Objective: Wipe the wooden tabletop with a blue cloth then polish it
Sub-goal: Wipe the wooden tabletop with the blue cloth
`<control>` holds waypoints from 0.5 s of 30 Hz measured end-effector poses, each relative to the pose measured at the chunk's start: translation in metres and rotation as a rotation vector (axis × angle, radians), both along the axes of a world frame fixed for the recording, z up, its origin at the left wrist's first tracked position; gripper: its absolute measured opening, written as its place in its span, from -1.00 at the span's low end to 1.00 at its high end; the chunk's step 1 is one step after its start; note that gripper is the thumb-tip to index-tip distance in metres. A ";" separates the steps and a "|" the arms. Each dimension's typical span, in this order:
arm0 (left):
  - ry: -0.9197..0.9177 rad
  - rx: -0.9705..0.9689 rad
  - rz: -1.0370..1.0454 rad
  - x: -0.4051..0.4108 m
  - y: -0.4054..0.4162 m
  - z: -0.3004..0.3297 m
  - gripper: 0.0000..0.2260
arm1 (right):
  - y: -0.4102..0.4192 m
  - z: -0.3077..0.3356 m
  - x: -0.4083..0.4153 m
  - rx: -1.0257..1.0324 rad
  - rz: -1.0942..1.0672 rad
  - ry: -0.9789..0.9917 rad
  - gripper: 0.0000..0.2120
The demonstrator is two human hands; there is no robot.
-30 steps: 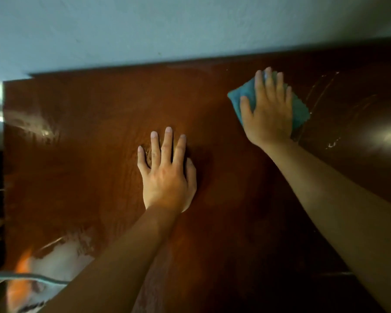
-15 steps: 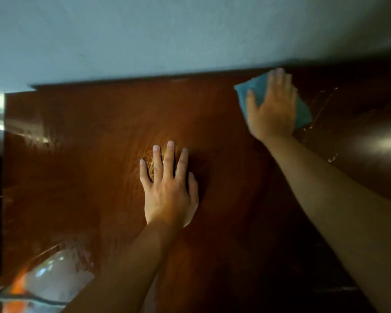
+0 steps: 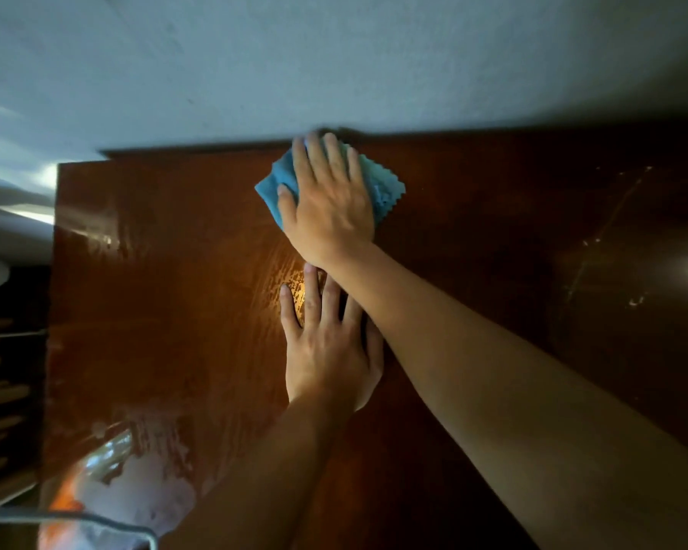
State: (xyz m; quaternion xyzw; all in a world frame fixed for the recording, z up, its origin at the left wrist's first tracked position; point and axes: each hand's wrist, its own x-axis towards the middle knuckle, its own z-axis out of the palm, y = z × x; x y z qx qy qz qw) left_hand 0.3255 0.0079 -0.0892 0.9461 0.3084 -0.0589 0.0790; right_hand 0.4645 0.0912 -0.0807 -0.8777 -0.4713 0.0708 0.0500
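Since half a second ago the right hand (image 3: 332, 204) and the cloth under it have slid leftward along the far edge, from the right part of the table to a spot directly beyond the left hand (image 3: 328, 351), so that the right forearm now crosses just over the left hand's fingertips. The wooden tabletop (image 3: 175, 311) fills most of the view, dark reddish brown and glossy, with a bright patch of reflected light beside the left hand's fingers and pale streaks on its right side; its far edge meets a pale wall (image 3: 334, 65). The left hand lies palm down on the wood near the middle, fingers straight and slightly spread, holding nothing, just pressing flat on the surface. The right hand is also flat and open, fingers extended together and pointing toward the wall, palm pressing down on the blue cloth (image 3: 382, 184). The cloth lies flat on the tabletop close to the far edge, its corners sticking out left and right of the hand, the right corner showing a zigzag edge.
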 end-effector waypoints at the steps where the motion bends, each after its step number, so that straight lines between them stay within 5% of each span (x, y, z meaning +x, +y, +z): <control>1: -0.009 -0.005 0.019 0.001 0.000 0.001 -0.45 | -0.007 -0.001 0.007 -0.003 0.047 -0.015 -0.39; 4: -0.031 -0.025 0.052 0.004 -0.001 0.005 -0.47 | -0.051 -0.002 0.047 -0.014 0.036 -0.057 -0.41; 9: -0.053 -0.027 0.052 0.002 -0.001 0.002 -0.49 | -0.150 0.003 0.137 -0.033 -0.350 -0.065 -0.40; 13: -0.091 -0.009 0.061 0.003 -0.002 0.001 -0.50 | -0.130 0.001 0.122 -0.028 -0.568 -0.018 -0.35; 15: -0.104 0.000 0.061 0.003 -0.003 0.000 -0.50 | -0.111 -0.001 0.084 0.011 -0.477 -0.023 -0.35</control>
